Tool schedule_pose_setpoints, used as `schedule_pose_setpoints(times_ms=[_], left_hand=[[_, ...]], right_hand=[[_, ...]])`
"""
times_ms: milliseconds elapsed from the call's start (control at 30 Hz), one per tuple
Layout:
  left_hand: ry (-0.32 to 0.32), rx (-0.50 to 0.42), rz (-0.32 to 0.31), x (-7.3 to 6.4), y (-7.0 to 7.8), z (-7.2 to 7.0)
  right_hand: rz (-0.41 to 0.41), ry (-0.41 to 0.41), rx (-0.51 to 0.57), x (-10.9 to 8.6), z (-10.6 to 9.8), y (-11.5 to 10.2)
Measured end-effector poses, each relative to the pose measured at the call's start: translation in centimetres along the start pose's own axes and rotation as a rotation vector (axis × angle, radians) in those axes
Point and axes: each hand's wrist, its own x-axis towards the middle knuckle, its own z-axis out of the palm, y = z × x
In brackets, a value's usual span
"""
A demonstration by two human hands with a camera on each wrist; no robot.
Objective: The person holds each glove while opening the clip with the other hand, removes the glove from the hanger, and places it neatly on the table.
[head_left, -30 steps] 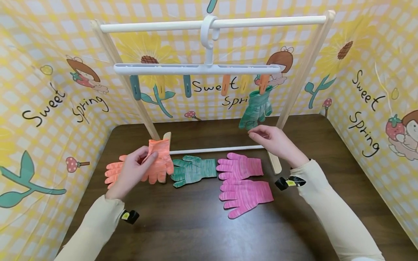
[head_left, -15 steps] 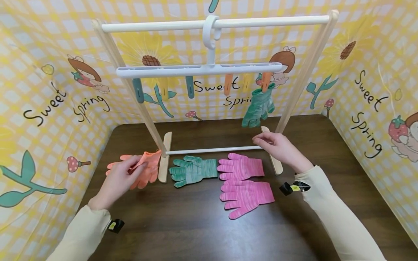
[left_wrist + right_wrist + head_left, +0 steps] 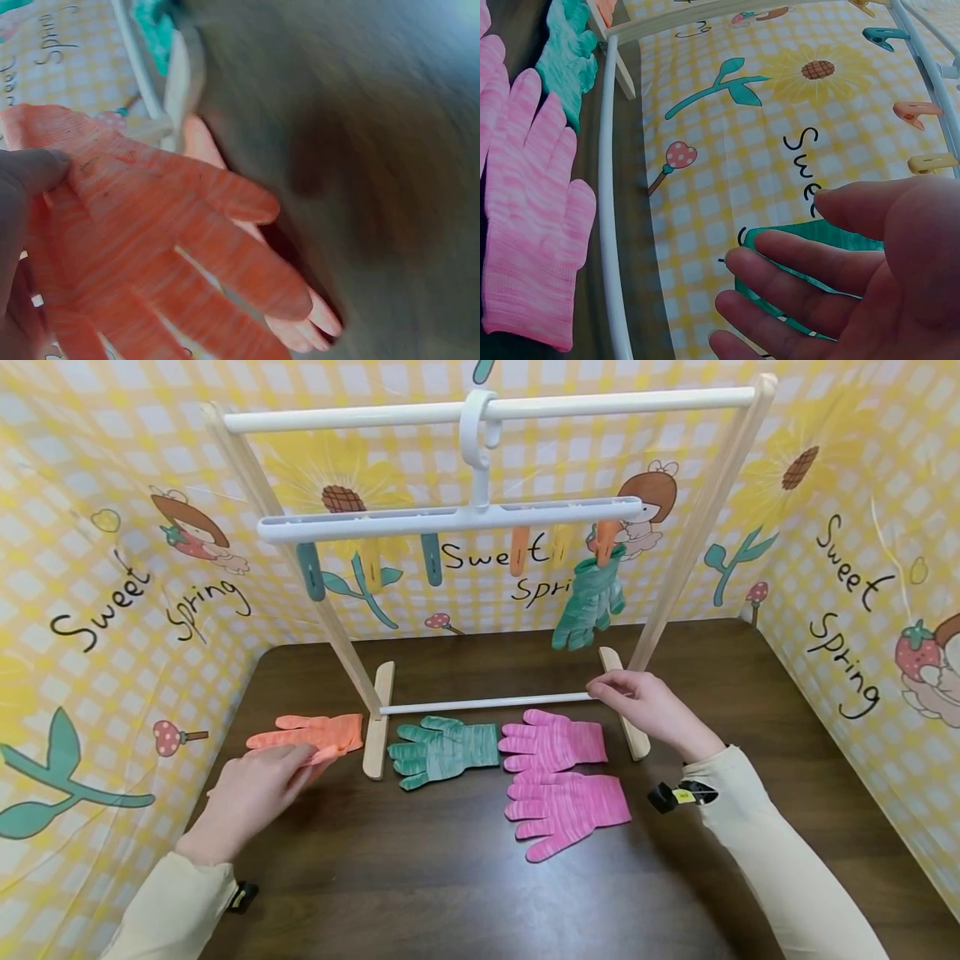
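My left hand (image 3: pixel 251 793) pinches an orange knit glove (image 3: pixel 150 202) near its cuff, thumb on top, at the table's left. Another orange glove (image 3: pixel 337 729) lies flat just behind and under it. My right hand (image 3: pixel 652 706), fingers loosely bent and holding nothing, hovers by the rack's right foot. Behind it, a green glove (image 3: pixel 587 606) hangs from an orange clip (image 3: pixel 606 543) at the right end of the white hanger (image 3: pixel 375 525). A second green glove (image 3: pixel 450 753) lies between the rack's feet. To its right are two pink gloves, one farther back (image 3: pixel 555 743) and one nearer (image 3: pixel 573 814).
A wooden rack with a white top rod (image 3: pixel 360 416) and a low white rod (image 3: pixel 487 702) stands on the dark table (image 3: pixel 420 877). Several other clips, such as a teal clip (image 3: pixel 311 572), hang from the hanger with nothing in them. Patterned cloth (image 3: pixel 75 693) surrounds the table.
My left hand has moved left and down with the orange glove, away from the rack's left foot. My right hand has drawn slightly down and right from the hanging green glove.
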Motion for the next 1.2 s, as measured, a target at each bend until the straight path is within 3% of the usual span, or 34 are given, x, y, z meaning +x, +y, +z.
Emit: schedule_pose_setpoints(times_ms=[167, 333, 600, 800, 1200], left_hand=[[0.042, 0.071, 0.086, -0.8, -0.1, 0.9], [0.073, 0.094, 0.097, -1.4, 0.7, 2.5], [0.024, 0.087, 0.002, -2.3, 2.7, 4.4], [-0.032, 0.089, -0.069, -2.9, 3.1, 5.2], [-0.004, 0.074, -0.144, -2.6, 3.4, 5.6]], right_hand=[[0.001, 0.003, -0.007, -0.1, -0.1, 0.4], [0.004, 0.005, -0.008, -0.3, -0.1, 0.5], [0.009, 0.0, 0.0, -0.4, 0.0, 0.8], [0.013, -0.009, 0.016, -0.4, 0.2, 1.0], [0.029, -0.005, 0.039, -0.5, 0.8, 1.4]])
